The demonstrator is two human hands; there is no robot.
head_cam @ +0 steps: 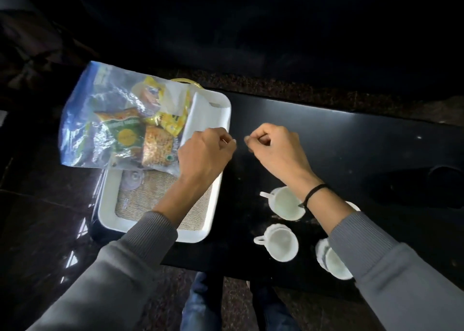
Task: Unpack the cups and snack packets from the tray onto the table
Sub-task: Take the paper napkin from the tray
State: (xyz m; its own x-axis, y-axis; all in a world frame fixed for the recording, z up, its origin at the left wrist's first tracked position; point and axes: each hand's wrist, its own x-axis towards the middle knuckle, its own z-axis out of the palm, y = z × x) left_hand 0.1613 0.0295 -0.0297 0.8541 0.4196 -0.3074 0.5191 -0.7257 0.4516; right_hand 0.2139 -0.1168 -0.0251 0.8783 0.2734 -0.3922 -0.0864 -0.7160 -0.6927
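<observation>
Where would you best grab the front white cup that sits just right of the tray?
By its looped handle, coming in from the left, the tray's side. The cup stands upright with the handle sticking out toward the tray, while another cup sits close on its right.

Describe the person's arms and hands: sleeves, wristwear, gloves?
Both the left hand and the right hand are bare, with no gloves. The left sleeve and the right sleeve are long, grey, and end in ribbed cuffs short of the wrists. A thin black band circles the right wrist. No watch or rings are visible.
</observation>
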